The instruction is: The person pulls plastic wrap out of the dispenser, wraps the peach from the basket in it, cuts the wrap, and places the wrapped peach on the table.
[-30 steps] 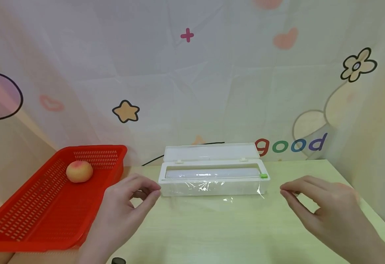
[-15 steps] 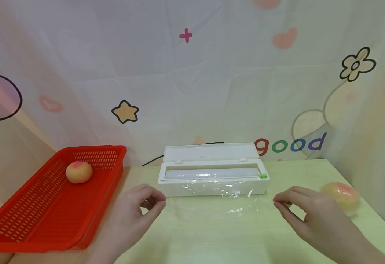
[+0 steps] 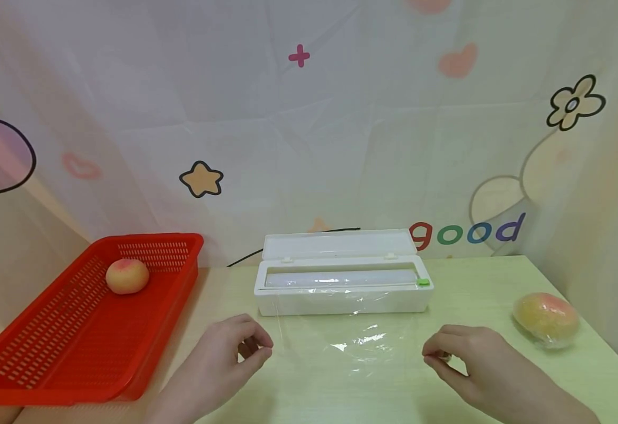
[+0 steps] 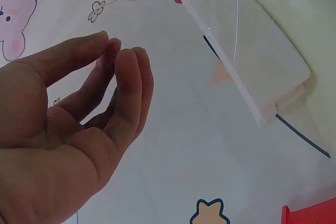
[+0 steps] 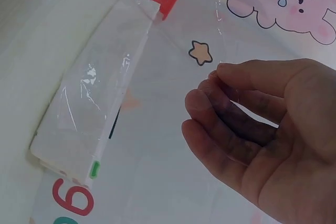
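Observation:
A sheet of clear plastic wrap (image 3: 364,347) stretches between both hands, its glints showing over the table. My left hand (image 3: 226,359) pinches its left corner between thumb and fingertips. At the other corner my right hand (image 3: 478,362) pinches it the same way; in the right wrist view the wrap's thin edge runs from those fingertips. Behind the hands stands a white wrap dispenser box (image 3: 341,302), its lid (image 3: 335,244) raised. Inside lies a roll of wrap (image 3: 341,278), and a green slide cutter (image 3: 423,282) sits at the right end of the front rim.
To the left is a red plastic basket (image 3: 102,347) with one peach (image 3: 127,276) in it. A wrapped peach (image 3: 546,318) rests on the table (image 3: 484,282) near its right edge. A printed curtain (image 3: 341,147) hangs behind.
Both hands have come down nearer to me and slightly closer together, drawing the plastic wrap out from the box over the table. The wrapped peach, largely hidden before, is now in full view.

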Motion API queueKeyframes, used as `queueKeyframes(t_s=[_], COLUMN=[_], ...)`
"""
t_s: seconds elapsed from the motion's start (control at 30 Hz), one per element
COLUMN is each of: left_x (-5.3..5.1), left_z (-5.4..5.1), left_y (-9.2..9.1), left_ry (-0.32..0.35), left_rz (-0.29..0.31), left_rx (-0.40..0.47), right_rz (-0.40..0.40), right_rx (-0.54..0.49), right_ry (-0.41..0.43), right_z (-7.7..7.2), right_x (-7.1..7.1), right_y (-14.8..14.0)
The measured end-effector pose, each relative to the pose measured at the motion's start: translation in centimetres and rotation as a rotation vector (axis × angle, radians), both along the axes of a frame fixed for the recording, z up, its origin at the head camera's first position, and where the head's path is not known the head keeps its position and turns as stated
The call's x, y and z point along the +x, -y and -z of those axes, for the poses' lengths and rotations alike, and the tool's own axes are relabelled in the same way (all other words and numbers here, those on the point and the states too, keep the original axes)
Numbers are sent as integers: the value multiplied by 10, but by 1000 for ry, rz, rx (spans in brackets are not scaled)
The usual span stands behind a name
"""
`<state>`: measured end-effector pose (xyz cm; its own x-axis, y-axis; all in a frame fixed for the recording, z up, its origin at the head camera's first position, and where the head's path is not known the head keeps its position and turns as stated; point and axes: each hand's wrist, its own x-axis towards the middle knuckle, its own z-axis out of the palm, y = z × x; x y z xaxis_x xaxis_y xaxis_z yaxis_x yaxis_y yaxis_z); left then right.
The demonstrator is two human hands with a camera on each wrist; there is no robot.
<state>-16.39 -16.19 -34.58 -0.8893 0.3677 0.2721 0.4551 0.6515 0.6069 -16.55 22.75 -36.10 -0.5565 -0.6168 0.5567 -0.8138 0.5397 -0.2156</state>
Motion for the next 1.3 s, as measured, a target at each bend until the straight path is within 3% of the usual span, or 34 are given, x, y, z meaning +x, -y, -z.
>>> queueKeyframes(t_s=[0.13, 0.27, 0.43, 0.57, 0.73, 0.93, 1.07, 1.17, 1.3], left_x=[-2, -4, -4, -5, -5, -4, -4, -2, 0], left_z=[8, 17, 23, 26, 27, 26, 27, 30, 33], left_y=[1, 1, 1, 0, -1, -1, -2, -2, -2], left_ry=[52, 24, 36, 83, 214, 425, 525, 579, 590], left_rz=[46, 89, 95, 104, 90, 66, 54, 52, 65], left_rx=[-46, -86, -150, -183, -225, -236, -255, -268, -288], right_rz=[-71, -120, -107, -59, -12, 52, 91, 107, 95], right_rx=[20, 61, 175, 255, 323, 388, 438, 418, 362], right_ry=[55, 109, 237, 389, 499, 678, 713, 721, 631], right_z=[7, 14, 17, 19, 24, 29, 30, 30, 31], right_x=[-3, -6, -8, -8, -7, -5, 0, 2, -1], right_y=[0, 0, -1, -1, -2, -3, -3, -3, -5])
